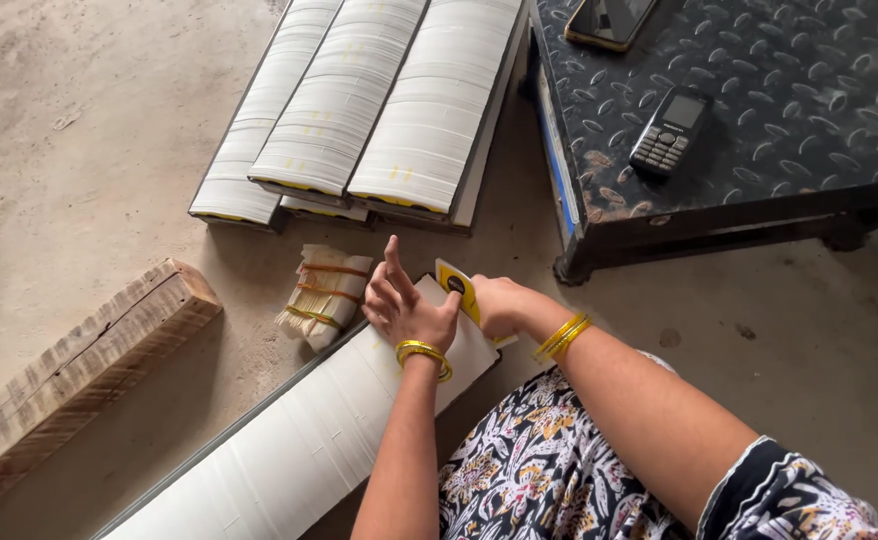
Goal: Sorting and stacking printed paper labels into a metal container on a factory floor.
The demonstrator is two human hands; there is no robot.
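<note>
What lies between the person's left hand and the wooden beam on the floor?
In the head view, a small bundle of white paper pieces tied with orange bands lies between the left hand and the rough wooden beam.

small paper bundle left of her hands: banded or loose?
Banded. The small paper bundle on the floor has several orange-yellow bands around it; its edges fan out.

Your left hand (pixel 409 305) rests on matt white paper stacks (pixel 309 440); your right hand (pixel 494 305) pinches a glossy yellow card (pixel 459 285). The floor (pixel 79 120) looks like rough concrete, the beam (pixel 69 370) coarse wood, the platform (pixel 759 100) embossed dark metal.
</note>
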